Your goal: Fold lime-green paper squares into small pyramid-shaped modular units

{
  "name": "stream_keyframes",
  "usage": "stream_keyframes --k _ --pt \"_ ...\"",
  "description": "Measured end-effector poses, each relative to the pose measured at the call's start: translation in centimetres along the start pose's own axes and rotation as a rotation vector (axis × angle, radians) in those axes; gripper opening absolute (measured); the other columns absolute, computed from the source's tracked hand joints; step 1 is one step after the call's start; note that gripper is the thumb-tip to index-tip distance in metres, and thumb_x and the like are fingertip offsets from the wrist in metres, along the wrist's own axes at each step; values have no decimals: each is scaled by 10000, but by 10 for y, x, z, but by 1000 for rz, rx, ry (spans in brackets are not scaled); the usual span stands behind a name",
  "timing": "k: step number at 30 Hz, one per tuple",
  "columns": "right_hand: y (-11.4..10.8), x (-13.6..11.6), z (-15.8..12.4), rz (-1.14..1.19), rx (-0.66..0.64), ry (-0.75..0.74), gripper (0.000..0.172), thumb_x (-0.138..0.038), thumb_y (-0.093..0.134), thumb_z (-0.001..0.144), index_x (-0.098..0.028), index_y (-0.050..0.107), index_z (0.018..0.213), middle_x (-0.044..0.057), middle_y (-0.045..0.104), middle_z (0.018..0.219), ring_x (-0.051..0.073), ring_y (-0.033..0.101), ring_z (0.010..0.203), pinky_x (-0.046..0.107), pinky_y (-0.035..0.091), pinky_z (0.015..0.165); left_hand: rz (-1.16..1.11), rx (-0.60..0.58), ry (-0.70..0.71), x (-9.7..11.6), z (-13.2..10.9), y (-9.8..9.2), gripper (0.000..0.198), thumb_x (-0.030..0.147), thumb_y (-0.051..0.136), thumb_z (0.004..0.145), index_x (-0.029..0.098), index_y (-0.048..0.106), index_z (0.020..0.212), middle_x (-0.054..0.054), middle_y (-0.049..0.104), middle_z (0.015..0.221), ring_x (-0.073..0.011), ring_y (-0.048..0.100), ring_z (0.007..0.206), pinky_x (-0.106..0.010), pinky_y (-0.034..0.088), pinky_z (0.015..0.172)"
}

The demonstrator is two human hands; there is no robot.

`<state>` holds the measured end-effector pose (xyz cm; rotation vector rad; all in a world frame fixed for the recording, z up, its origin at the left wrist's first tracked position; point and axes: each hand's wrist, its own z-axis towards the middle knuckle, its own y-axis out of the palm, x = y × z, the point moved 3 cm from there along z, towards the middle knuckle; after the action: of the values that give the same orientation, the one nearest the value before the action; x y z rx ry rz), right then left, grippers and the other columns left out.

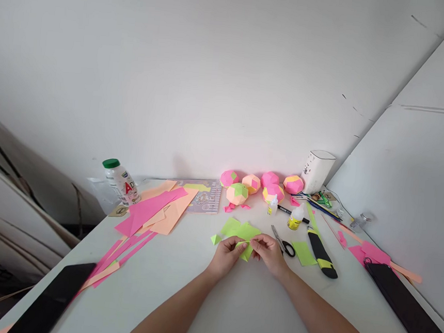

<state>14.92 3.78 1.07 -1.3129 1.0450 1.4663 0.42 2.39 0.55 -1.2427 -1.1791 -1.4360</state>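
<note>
Green paper piece [246,252] over the table [232,312]
Left hand [225,256] and right hand [269,252]: each grip pinched closed on it.

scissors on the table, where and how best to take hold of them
Probably by the black handle loops of the scissors, coming from the person's side with the right hand, the nearer one: they lie with loops toward the person, blades pointing away.

Paper [246,253] between hands [225,259], balls [237,194] behind, scissors [282,240] right, bottle [121,182] left
</note>
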Motion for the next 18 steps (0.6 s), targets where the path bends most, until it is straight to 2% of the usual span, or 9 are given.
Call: stream_keyframes --k 4,11,18 --pt "0 4 1 -1 0 -1 242 -408 646 733 -174 602 776 -30 573 484 129 542 437 235 380 415 -5 -3 31 2 1 -1 309 454 624 705 146 644 682 21 507 504 -91 419 467 -226 311 463" --pt "0 6 2 4 -3 -2 243 -407 652 726 -175 595 772 -31 578 476 130 544 427 233 363 407 -21 31 25 0 2 -2 314 458 636 690 150 670 744 -22 613 605 -137 523 567 -245 377 509" --pt "-1 6 1 -35 -10 12 243 -409 645 731 -176 604 785 -27 586 470 139 560 443 237 369 413 -59 17 -31 2 1 -2 297 443 651 681 146 638 684 31 508 497 -83 410 451 -224 309 456"
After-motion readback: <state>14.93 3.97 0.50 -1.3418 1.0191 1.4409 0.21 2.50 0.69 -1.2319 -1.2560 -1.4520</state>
